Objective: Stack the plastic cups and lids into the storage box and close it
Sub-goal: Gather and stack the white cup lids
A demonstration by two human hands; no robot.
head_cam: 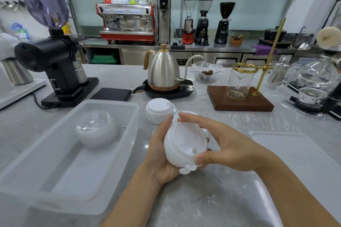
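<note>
Both hands (162,153) grip lid stack (185,145)

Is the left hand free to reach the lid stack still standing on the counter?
Probably not yet: the left hand cradles a stack of white lids, steadied by the right hand. The counter stack stands unobstructed just beyond.

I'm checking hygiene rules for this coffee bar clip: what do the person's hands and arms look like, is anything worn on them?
Both are bare. The left hand and right hand show no gloves, and no rings or watch are visible. Both forearms are uncovered as far as the frame's bottom edge, with no sleeve, bracelet or marking in view. Fingernails look short and unpainted.
</note>
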